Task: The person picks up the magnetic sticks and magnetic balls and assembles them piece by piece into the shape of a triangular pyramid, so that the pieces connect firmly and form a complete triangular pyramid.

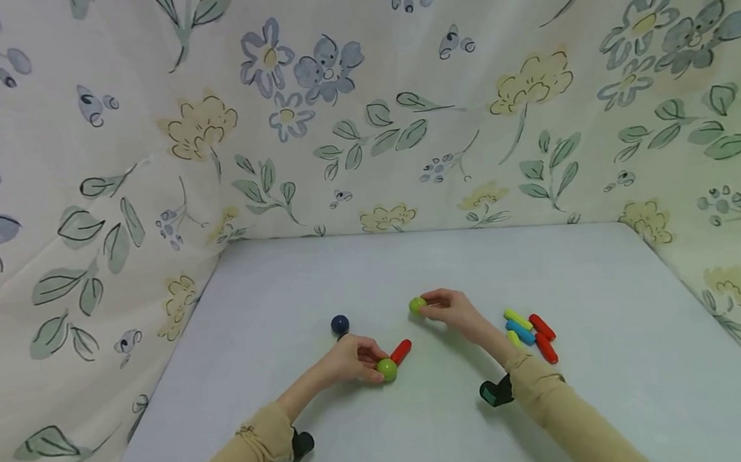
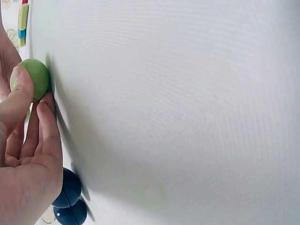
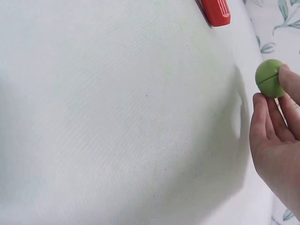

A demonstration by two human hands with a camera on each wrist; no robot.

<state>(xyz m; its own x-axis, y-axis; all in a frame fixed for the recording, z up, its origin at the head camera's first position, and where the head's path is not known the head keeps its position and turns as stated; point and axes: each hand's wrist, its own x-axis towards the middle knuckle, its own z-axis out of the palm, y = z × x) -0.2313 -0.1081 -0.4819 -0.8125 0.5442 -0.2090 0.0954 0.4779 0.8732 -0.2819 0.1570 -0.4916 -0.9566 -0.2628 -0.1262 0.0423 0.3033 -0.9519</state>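
My left hand (image 1: 355, 358) pinches a green ball (image 1: 387, 370) between thumb and fingers, close over the table. Right beside that ball lies a red stick (image 1: 401, 351) with rounded ends. Farther back, my right hand (image 1: 453, 308) pinches a second green ball (image 1: 418, 305) at its fingertips; a seam line across this ball (image 3: 269, 78) shows in the right wrist view. Behind the left hand sits a dark blue ball (image 1: 340, 324). The left wrist view shows two dark blue balls (image 2: 70, 213) side by side, one partly covered by the hand.
Right of the right forearm lies a group of short sticks: red (image 1: 545, 348), blue (image 1: 521, 332) and yellow-green (image 1: 517, 318). They rest on a white table (image 1: 611, 417). A flowered cloth (image 1: 357, 110) hangs behind and at both sides. Each wrist carries a small black camera (image 1: 303, 445).
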